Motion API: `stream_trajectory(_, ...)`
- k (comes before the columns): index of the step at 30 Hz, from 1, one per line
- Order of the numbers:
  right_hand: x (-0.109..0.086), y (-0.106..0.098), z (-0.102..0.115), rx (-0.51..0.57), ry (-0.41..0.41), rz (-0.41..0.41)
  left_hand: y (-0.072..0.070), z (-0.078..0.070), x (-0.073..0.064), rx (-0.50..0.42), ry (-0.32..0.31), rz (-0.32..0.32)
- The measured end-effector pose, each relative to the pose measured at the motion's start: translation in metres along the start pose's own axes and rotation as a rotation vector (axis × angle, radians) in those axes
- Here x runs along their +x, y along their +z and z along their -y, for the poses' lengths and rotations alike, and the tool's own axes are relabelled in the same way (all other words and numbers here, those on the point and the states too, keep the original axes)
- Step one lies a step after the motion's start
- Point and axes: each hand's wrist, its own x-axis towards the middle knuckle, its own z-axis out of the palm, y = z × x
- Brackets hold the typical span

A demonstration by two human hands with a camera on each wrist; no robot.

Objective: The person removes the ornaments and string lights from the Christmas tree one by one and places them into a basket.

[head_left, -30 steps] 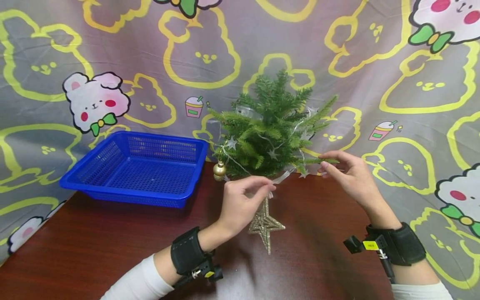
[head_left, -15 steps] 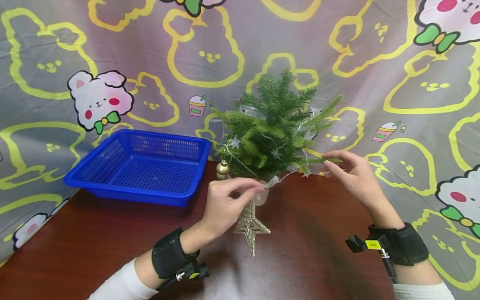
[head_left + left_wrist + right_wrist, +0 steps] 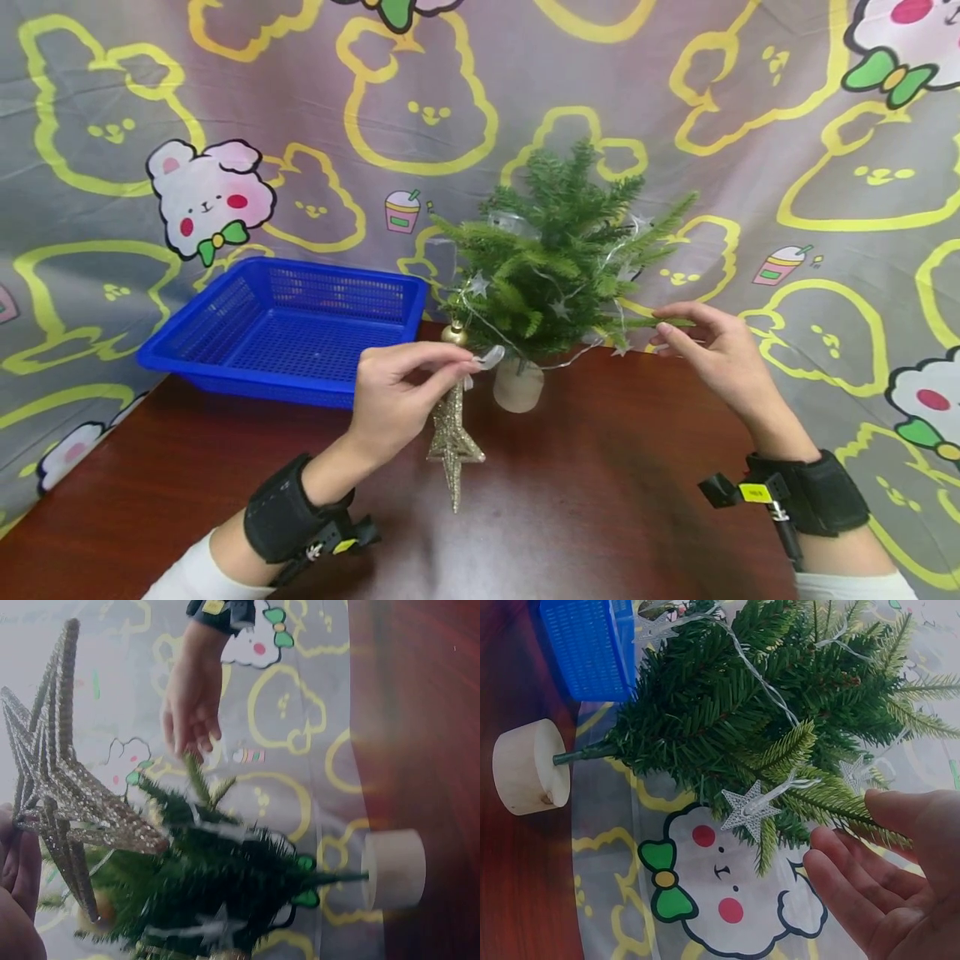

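Note:
My left hand (image 3: 397, 392) pinches the clear ribbon (image 3: 492, 358) of a gold glitter star ornament (image 3: 453, 446), which hangs below the fingers in front of the small Christmas tree (image 3: 555, 258). The same glitter star (image 3: 56, 769) fills the left side of the left wrist view. My right hand (image 3: 716, 354) is at the tree's right side, with a light green branch (image 3: 855, 814) between its thumb and fingers. A string of clear star lights (image 3: 751, 812) winds over the branches. A gold bauble (image 3: 453, 333) hangs at the tree's lower left, partly behind my left hand.
A blue mesh basket (image 3: 225, 367) stands on the dark red wooden table (image 3: 570, 517), left of the tree. The tree's pale round base (image 3: 519, 387) rests on the table. A patterned cloth (image 3: 300, 83) hangs close behind everything.
My left hand has moved left with the glitter star, away from the tree's front, uncovering the pale base. My right hand stays at the branch, and the view has shifted slightly.

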Motion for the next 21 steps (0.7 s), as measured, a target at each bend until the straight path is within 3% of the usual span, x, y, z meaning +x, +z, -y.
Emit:
stream_trajectory(9,0.001,0.0,-0.002,0.015,-0.028,0.01,-0.035,0.003,0.01,0.084,0.01,-0.067)
stream_trajectory(21,-0.001,-0.001,-0.003,-0.049,0.022,0.0,-0.067,0.019,0.017,0.232,-0.082,-0.116)
